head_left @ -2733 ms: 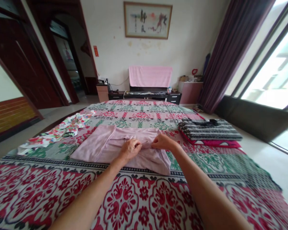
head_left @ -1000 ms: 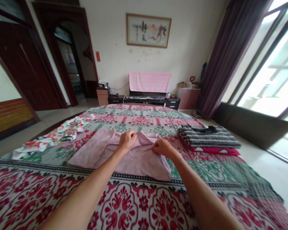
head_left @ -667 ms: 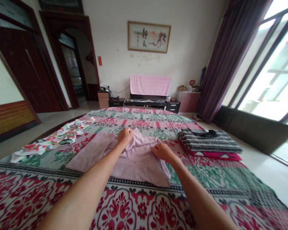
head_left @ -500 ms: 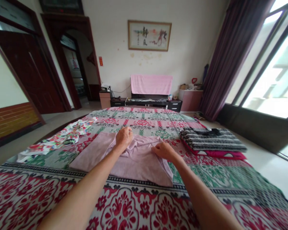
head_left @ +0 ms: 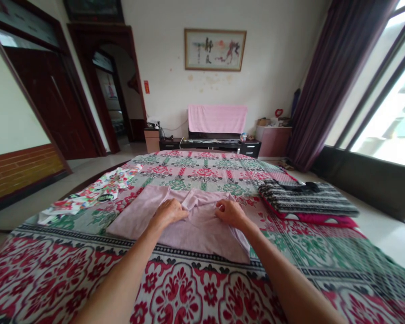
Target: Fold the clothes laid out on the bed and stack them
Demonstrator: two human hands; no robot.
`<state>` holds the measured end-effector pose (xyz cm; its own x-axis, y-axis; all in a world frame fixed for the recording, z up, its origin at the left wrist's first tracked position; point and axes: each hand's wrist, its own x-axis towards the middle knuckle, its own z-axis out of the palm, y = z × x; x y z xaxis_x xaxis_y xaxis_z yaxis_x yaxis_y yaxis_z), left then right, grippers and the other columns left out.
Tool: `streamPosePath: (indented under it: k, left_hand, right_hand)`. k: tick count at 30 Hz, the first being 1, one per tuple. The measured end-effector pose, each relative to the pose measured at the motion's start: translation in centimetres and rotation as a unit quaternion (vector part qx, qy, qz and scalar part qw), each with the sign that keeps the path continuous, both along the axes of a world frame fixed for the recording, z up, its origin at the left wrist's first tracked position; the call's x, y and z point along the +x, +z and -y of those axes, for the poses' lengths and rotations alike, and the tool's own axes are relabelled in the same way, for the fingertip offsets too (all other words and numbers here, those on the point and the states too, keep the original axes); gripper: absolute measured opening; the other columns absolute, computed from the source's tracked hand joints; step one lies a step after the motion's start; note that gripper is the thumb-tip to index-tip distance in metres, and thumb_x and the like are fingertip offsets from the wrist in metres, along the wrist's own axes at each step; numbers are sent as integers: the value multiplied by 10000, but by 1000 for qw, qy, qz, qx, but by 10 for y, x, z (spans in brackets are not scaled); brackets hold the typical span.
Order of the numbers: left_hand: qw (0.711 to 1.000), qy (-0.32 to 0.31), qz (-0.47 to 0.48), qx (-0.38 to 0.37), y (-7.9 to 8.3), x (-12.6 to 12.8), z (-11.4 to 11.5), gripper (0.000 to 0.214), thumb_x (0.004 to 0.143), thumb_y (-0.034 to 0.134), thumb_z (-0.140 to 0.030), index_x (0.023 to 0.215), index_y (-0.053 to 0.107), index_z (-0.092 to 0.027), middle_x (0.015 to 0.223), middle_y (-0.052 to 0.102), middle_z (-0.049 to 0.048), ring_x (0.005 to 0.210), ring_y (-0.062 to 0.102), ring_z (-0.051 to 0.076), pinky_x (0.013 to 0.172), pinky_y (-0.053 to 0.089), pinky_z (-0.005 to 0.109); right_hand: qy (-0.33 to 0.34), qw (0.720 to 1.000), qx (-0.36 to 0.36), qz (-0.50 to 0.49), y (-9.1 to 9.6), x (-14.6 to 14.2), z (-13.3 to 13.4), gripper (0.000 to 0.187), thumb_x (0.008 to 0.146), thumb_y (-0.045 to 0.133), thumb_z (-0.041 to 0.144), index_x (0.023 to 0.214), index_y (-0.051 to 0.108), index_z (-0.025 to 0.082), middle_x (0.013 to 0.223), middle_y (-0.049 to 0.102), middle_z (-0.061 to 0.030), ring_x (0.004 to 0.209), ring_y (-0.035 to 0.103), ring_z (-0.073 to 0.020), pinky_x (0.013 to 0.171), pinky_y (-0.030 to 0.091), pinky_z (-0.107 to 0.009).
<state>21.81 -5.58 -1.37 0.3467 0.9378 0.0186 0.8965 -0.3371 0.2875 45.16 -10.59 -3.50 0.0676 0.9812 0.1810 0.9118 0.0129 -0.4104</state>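
Observation:
A pale pink garment (head_left: 202, 234), partly folded, lies across the patterned bedspread (head_left: 175, 288) in front of me; its exact kind is unclear. Near its middle, my left hand (head_left: 170, 212) rests with curled fingers closed on a wrinkled bit of the cloth. To the right, my right hand (head_left: 230, 212) is bent, thumb and fingers pinching the cloth near the garment's right side. The fingertips of both hands are partly hidden. Between the hands the fabric shows small creases.
A crumpled floral cloth (head_left: 97, 191) lies on the left of the bed. Folded black-and-white striped clothing (head_left: 307, 198) sits on a red folded piece (head_left: 320, 220) at the right. Beyond the bed stands a low black cabinet (head_left: 249, 148) below a pink towel (head_left: 218, 118).
My left hand has come down and nearer to me, from above the garment's upper edge onto its middle. My right hand stays near the same spot. The view has shifted slightly left.

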Motion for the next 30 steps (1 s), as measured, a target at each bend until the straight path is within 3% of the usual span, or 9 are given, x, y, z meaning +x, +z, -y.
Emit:
streamPosePath:
  k: [7,15,19,22,26,30]
  left_hand:
    - [999,39,-27,-16,-6,-4,-11,254,697,518,-295,708,734,-160,699,704,92,721,633,194,599,400,232]
    - [998,31,-28,-43,-4,-6,-13,239,704,531,-311,686,717,-163,687,700,58,724,636,185,585,401,220]
    - [997,67,11,30,-7,-4,-10,376,722,549,-361,1028,683,-188,903,723,77,846,649,205,691,444,242]
    - [994,43,18,96,-10,-3,-9,532,709,578,-353,1212,586,-180,1009,708,107,939,636,230,779,444,279]
    - [997,-37,33,52,-8,3,-19,282,726,559,-351,900,725,-203,826,724,59,838,643,205,703,428,253]
    - [995,22,85,51,0,15,-43,267,751,524,-350,690,717,-175,696,700,48,710,625,169,590,381,225]
  right_hand:
    - [-12,997,73,9,-8,-1,-7,255,756,521,198,938,697,175,808,700,-46,735,599,-154,667,378,-234]
    - [2,998,57,5,-5,2,-8,279,723,509,141,935,689,163,815,698,-44,723,597,-147,682,390,-221]
    - [13,998,61,23,-6,-1,-7,265,724,495,120,915,676,149,831,696,-57,748,592,-149,690,384,-217]
    - [13,998,58,22,-6,-1,-7,254,723,500,123,908,674,143,841,694,-61,756,592,-146,690,382,-211]
    - [8,998,54,16,-6,0,-6,252,718,508,125,900,681,150,841,695,-58,757,594,-147,689,382,-211]
    - [2,998,57,12,-6,1,-5,260,730,506,133,911,691,165,848,702,-55,762,604,-154,698,388,-220]
